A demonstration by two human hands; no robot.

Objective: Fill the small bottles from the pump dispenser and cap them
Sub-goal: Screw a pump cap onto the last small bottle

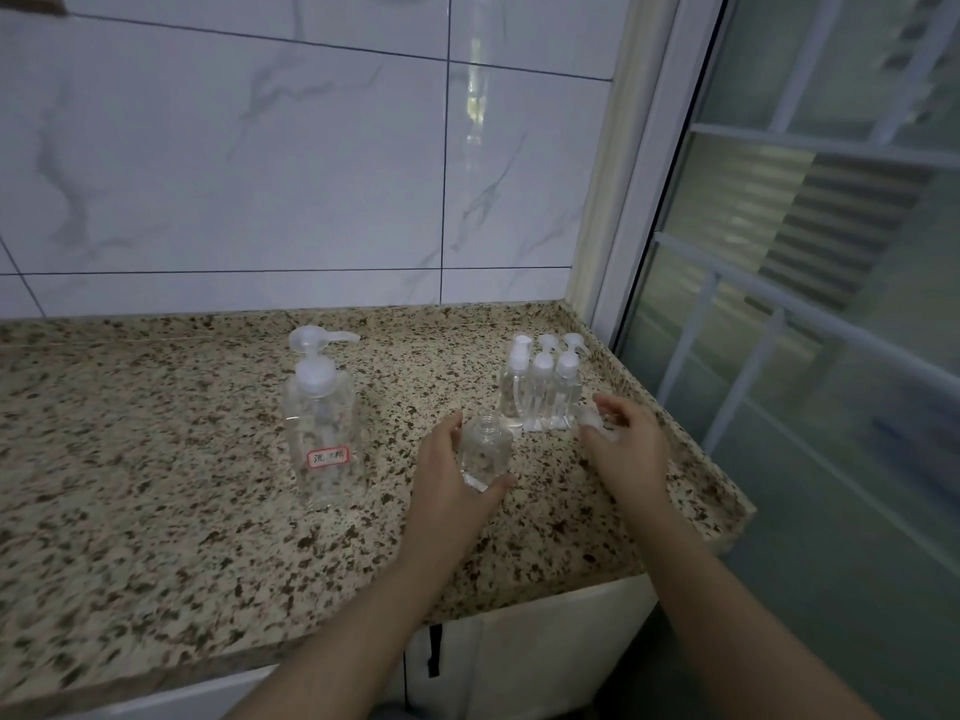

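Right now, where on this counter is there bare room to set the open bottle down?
Bare granite lies left of the pump dispenser, and along the front edge between it and the left hand. It is crowded at the back right, where capped small bottles cluster beside the right hand.

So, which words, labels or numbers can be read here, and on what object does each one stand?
One text only: a white label with a red border on the pump dispenser. It holds red handwritten Chinese characters; the first looks like "洗", the rest are too blurred to read.
Small bottles: no text visible.
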